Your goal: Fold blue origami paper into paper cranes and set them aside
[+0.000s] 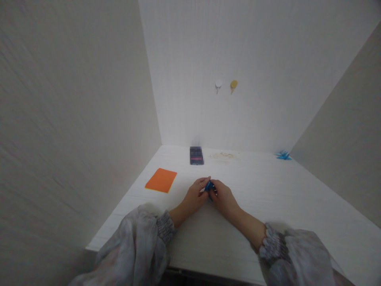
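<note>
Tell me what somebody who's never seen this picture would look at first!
Probably the bright orange square, lying flat on the white table to the left of the hands. Next might come the small blue piece in the middle, held between the left hand and the right hand. Then maybe the spiky blue thing, near the table's far right corner.
</note>
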Demonstrator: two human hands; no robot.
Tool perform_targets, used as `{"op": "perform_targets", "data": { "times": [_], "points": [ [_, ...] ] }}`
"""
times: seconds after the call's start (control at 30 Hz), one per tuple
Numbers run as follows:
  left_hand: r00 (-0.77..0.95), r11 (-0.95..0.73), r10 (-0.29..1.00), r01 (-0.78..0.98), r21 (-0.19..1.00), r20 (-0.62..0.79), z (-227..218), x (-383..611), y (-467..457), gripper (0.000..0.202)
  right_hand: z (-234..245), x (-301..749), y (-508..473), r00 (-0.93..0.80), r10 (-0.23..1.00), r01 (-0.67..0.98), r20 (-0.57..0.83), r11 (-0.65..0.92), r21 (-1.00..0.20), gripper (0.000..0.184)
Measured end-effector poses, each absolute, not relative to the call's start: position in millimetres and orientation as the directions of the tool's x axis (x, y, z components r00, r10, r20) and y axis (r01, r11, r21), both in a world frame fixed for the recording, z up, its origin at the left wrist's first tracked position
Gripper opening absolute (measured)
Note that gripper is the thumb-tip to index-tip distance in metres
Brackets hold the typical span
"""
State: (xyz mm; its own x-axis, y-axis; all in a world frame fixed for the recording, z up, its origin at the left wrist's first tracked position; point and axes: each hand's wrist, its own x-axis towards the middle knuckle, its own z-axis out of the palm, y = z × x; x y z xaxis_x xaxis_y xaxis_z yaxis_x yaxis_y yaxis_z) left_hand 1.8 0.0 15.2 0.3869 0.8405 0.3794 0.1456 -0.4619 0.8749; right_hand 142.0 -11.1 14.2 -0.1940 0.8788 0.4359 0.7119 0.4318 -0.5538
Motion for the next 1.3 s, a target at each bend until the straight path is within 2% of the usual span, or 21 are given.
{"op": "perform_targets", "data": {
  "times": [0.1,0.23,0.33,0.4,0.47,0.7,1.0,1.17,1.3],
  "points": [
    [0.417,-0.462,0.818,0.068,0.884,0.396,14.7,2.8,-2.1,0.045,18.5,144.0,-11.6,-0.205,0.875,0.744,0.439,0.431,-0.510,0.028],
    [0.384,-0.387,0.849,-0.012,0.922,0.362,14.7,4.4,-4.3,0.037,21.4,146.1,-12.7,-0.223,0.847,0.749,0.484,0.466,-0.471,0.026],
    [0.317,-0.165,0.926,-0.143,0.976,0.203,16.4,6.0,-4.3,0.034,20.5,146.8,-13.1,-0.224,0.804,0.716,0.551,0.520,-0.466,0.024],
    [0.266,0.015,0.962,-0.250,0.968,0.054,18.4,7.0,-3.7,0.037,18.8,147.3,-13.2,-0.226,0.775,0.687,0.591,0.557,-0.467,0.025],
    [0.252,0.106,0.968,-0.316,0.943,-0.025,20.4,6.9,-3.0,0.036,16.5,148.1,-12.9,-0.240,0.750,0.659,0.617,0.593,-0.464,0.028],
    [0.348,0.166,0.937,-0.371,0.914,-0.030,19.4,0.5,0.0,0.027,8.3,151.9,-10.2,-0.310,0.677,0.610,0.667,0.680,-0.406,0.034],
    [0.359,0.228,0.928,-0.343,0.911,-0.097,19.8,-1.8,2.9,0.019,8.8,151.5,-13.9,-0.318,0.721,0.631,0.615,0.646,-0.431,0.043],
    [0.338,0.215,0.936,-0.346,0.913,-0.092,17.7,-3.1,4.4,0.018,7.6,152.7,-13.5,-0.317,0.726,0.526,0.610,0.670,-0.524,0.046],
    [0.304,0.164,0.951,-0.349,0.923,-0.055,12.9,-6.1,8.4,0.018,2.2,155.9,-11.2,-0.281,0.803,0.309,0.526,0.594,-0.743,0.049]
  ]
}}
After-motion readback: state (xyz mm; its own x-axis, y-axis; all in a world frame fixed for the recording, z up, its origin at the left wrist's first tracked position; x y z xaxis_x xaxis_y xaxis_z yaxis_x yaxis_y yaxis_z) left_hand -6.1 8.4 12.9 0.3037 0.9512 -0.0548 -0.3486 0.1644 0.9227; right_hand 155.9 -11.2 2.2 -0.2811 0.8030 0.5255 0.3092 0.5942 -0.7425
